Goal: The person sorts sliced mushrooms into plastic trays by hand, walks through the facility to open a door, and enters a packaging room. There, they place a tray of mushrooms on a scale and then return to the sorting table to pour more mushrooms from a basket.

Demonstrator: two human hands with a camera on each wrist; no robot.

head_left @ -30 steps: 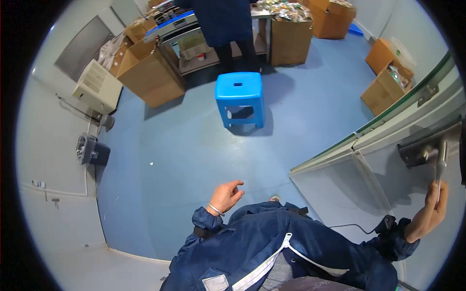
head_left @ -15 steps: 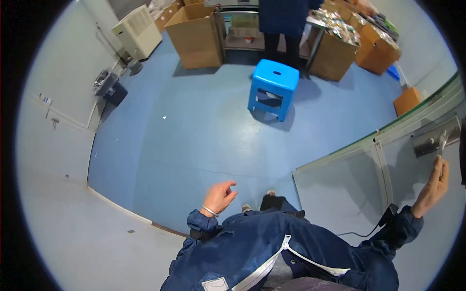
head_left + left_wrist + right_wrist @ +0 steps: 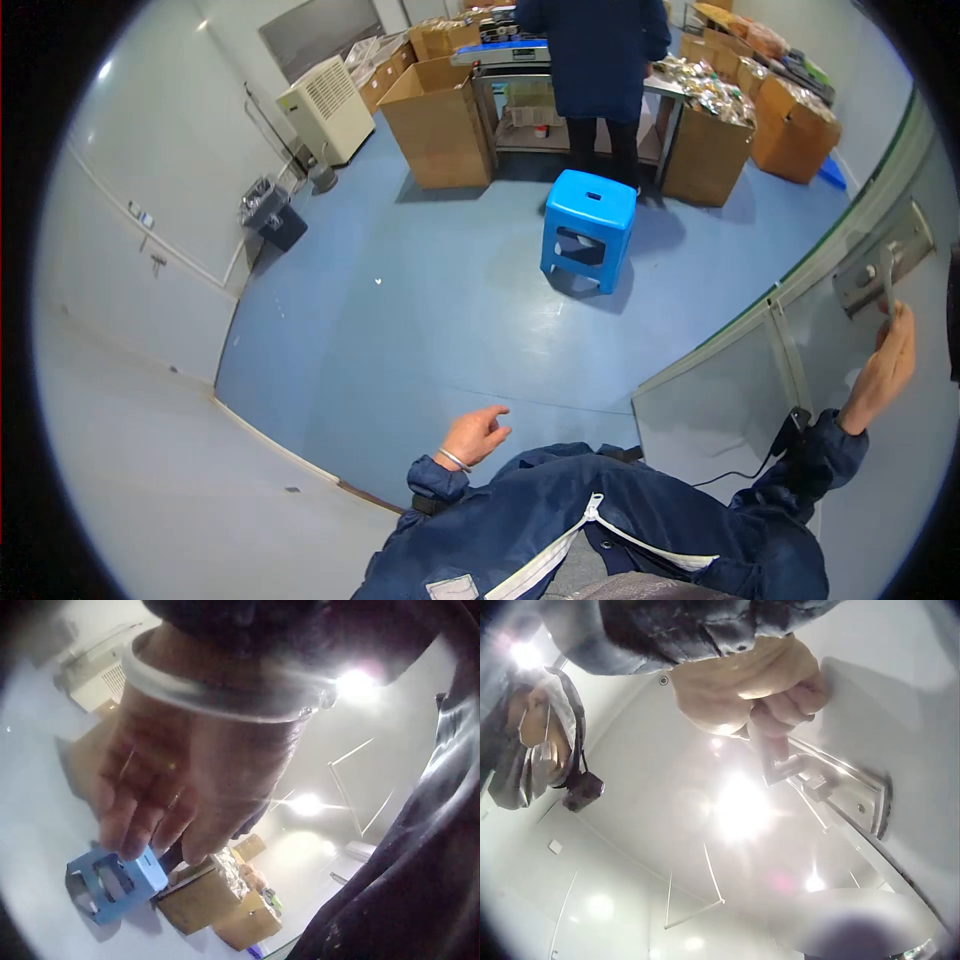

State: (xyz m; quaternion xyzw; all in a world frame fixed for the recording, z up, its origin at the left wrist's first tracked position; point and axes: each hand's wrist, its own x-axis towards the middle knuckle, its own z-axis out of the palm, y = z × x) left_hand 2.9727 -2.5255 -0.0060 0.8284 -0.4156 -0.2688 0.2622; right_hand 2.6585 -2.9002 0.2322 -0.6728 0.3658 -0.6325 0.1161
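Observation:
At the right of the head view, my right hand [image 3: 880, 372] holds the metal lever handle [image 3: 888, 280] of a pale grey door [image 3: 720, 410]. The right wrist view shows its fingers [image 3: 784, 712] curled round the lever, beside the long metal lock plate [image 3: 855, 799]. Nothing is in my left hand [image 3: 474, 437], which hangs in front of my body with relaxed, slightly bent fingers. A bracelet [image 3: 217, 697] circles that wrist.
On the blue floor [image 3: 430, 330] ahead stands a blue plastic stool [image 3: 592, 205]. Behind it a person [image 3: 605, 70] stands at a workbench between cardboard boxes [image 3: 435, 135]. A dark bin [image 3: 275, 220] and a beige slatted appliance [image 3: 328, 110] line the left wall.
The head view has swung left and then tilted up, so the stool and boxes appear further right. My right hand stays on the handle; my left remains before my body.

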